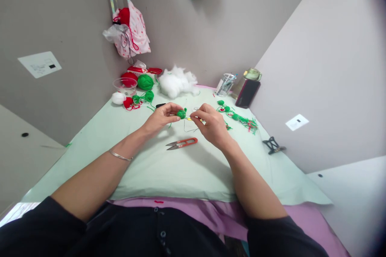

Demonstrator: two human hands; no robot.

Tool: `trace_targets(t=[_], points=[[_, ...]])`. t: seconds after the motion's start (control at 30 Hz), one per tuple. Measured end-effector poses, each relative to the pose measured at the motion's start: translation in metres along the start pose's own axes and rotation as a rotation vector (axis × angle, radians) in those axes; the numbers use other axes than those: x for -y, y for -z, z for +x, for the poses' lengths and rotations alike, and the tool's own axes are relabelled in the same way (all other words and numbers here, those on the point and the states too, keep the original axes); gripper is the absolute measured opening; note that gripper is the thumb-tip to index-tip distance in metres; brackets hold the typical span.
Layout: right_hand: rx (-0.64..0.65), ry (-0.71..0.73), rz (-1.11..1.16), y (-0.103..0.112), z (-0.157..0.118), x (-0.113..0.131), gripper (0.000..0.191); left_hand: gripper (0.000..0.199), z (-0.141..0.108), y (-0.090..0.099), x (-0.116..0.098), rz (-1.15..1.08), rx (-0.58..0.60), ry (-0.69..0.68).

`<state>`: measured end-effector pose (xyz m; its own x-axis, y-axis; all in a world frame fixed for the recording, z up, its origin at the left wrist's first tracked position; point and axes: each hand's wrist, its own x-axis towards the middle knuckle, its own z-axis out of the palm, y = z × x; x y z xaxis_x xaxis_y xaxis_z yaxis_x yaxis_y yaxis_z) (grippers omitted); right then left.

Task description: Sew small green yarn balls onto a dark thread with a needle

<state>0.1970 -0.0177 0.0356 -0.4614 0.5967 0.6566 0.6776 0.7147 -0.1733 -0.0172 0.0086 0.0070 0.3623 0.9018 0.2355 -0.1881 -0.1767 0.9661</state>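
1. Pale green cloth (150, 176): it lies under the work, its surface gently creased; a small part dropped here could roll into a fold.
2. White stuffing (177, 83): a loose heap beyond the hands; stray fibres could cling to the yarn.
3. Green and red crocheted pieces (238, 117): strewn to the right, trailing loose ends that could tangle if a sleeve or hand drags through them.
4. Right hand (212, 124): thumb and fingertips are closed in a pinch on a thin tool (189, 117), too small to identify; a sweaty or loose pinch could let it slip.
5. Left hand (161, 118): thumb and fingers are slightly apart, closed around the small green piece; squeezing hard could deform it, and a fingertip near the tool could get pricked.
6. Orange-handled snips (190, 141): they lie below the 2 hands, blades parted, so a lowered wrist could catch a point.
7. Small green piece (181, 114): held at the left fingertips, above the cloth.
8. Dark thread (189, 131): slack below the hands; its loop could knot if pulled quickly.
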Motion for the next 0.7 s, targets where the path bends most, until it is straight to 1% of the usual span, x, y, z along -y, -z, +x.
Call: trace_targets(t=[0.2,0.3,0.43,0.7], points=[[0.012,-0.080,0.018,-0.003,0.001,0.007,0.015,0.034,0.000,-0.001,0.000,0.014,-0.017,-0.005],[0.026,-0.138,0.112,-0.006,0.001,0.009,0.012,0.034,0.000,-0.003,0.000,0.004,-0.010,0.007],[0.039,-0.231,0.277,-0.009,0.001,0.006,0.010,0.036,0.000,-0.004,0.001,-0.010,0.002,0.021],[0.088,-0.317,0.450,-0.008,0.002,-0.003,0.014,0.037,0.000,-0.001,-0.001,0.008,0.005,0.013]])
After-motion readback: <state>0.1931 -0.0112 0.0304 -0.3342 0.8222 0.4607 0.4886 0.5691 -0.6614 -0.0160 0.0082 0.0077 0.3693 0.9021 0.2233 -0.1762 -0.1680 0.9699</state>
